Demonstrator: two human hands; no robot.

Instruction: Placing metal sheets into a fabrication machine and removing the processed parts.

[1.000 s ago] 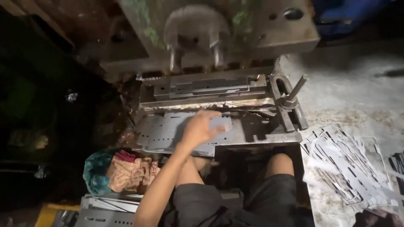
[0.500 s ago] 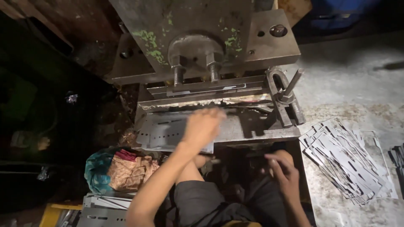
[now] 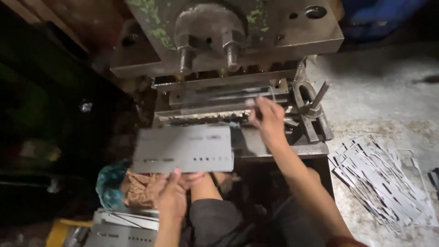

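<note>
matt grey metal sheet [image 3: 185,148], rough worn steel press [image 3: 228,36]

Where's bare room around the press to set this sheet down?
Bare concrete floor lies right of the grey press, above the pile of punched metal strips. The press bed is crowded: the right hand is at the die. The left hand holds the grey punched metal sheet.

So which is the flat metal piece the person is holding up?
Find the big press with green flecks at the top. Just below it, the left hand holds a flat grey metal sheet by its near edge. Unlike the loose strips piled at right, it is one wide rectangle with small punched holes and slots.
</note>
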